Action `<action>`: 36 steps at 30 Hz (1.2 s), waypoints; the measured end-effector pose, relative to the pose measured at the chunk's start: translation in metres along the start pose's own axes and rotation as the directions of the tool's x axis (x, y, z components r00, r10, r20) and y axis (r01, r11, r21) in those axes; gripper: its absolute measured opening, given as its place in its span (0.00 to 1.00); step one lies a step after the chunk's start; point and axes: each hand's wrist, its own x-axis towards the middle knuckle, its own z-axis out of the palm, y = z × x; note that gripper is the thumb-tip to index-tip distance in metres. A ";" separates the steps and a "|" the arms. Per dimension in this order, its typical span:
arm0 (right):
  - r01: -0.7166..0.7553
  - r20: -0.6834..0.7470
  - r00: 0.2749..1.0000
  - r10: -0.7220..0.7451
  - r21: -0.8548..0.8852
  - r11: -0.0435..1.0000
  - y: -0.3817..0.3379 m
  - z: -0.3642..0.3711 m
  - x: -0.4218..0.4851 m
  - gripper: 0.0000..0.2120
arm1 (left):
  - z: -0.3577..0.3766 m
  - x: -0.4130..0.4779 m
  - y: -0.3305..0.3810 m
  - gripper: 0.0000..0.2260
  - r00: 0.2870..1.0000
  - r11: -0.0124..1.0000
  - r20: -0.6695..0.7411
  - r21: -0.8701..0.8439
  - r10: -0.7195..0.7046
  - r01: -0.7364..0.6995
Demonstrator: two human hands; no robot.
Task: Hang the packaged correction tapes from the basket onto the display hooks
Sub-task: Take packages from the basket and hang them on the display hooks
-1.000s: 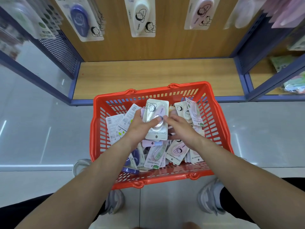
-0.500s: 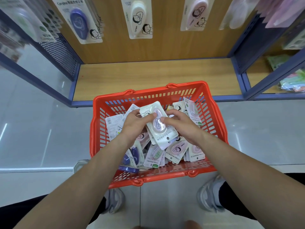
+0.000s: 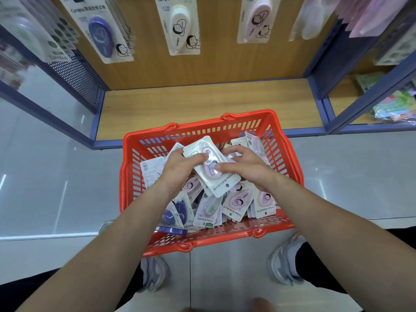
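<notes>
A red plastic basket (image 3: pixel 290 167) stands on the floor and holds several packaged correction tapes. Above the pile I hold a small stack of pink correction tape packs (image 3: pixel 219 181), turned upside down with the hang holes toward me. My left hand (image 3: pixel 180 167) grips the stack's left edge, thumb on top. My right hand (image 3: pixel 245 167) pinches it from the right, thumb on the blister. On the wooden back panel hang rows of packs: a blue pack (image 3: pixel 100 34), a white pack (image 3: pixel 181 28) and a pink pack (image 3: pixel 255 21). The hooks themselves are hidden behind the packs.
A low wooden shelf (image 3: pixel 202 104) with blue metal frame runs behind the basket. A perforated blue side panel (image 3: pixel 74 77) is at left, another shelf bay with coloured goods (image 3: pixel 396 106) at right. My shoes (image 3: pixel 283 260) stand on the grey tiled floor by the basket.
Both hands lifted the pink packs off the pile and turned them slantwise, hang holes now toward the lower right. My view has tilted slightly up toward the shelf.
</notes>
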 end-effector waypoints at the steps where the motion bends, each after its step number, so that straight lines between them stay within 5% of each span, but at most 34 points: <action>1: 0.014 -0.023 1.000 -0.014 0.001 1.000 -0.001 0.000 -0.001 0.26 | -0.001 -0.001 0.002 0.16 1.000 1.000 0.000 0.002 -0.004 0.004; 8: 0.171 -0.202 0.967 -0.155 0.062 0.983 -0.004 -0.002 -0.005 0.35 | -0.009 -0.004 0.001 0.22 0.992 0.996 0.095 0.039 -0.081 0.077; 13: 0.232 -0.254 0.945 -0.206 0.078 0.970 -0.012 0.003 -0.005 0.39 | -0.005 -0.012 0.000 0.30 0.960 0.967 0.226 0.228 -0.162 0.109; 16: 0.260 -0.286 0.931 -0.227 0.082 0.962 -0.016 0.008 -0.006 0.39 | 0.005 -0.019 0.000 0.26 0.956 0.972 0.243 0.207 -0.161 0.111; 20: 0.206 -0.304 0.938 -0.164 0.109 0.973 -0.015 0.016 -0.008 0.35 | 0.017 -0.026 0.000 0.22 0.983 0.990 0.168 0.134 -0.073 0.051; 23: 0.090 -0.231 0.971 -0.055 0.146 0.985 -0.007 0.021 -0.006 0.46 | 0.020 -0.031 0.002 0.30 0.988 0.990 0.154 0.142 -0.022 0.000; 30: 0.022 -0.081 0.997 -0.004 0.225 0.974 -0.002 0.005 -0.005 0.22 | 0.038 -0.023 0.004 0.30 0.989 0.957 0.143 0.282 0.032 -0.071; 34: 0.013 -0.098 0.995 -0.020 -0.065 0.998 0.013 -0.024 -0.005 0.23 | 0.031 -0.013 -0.001 0.29 0.998 0.951 0.050 0.305 0.035 -0.049; 36: -0.004 -0.168 0.985 -0.040 -0.254 0.967 0.031 -0.042 -0.004 0.16 | 0.019 -0.007 -0.002 0.28 1.000 0.957 -0.007 0.290 0.014 -0.012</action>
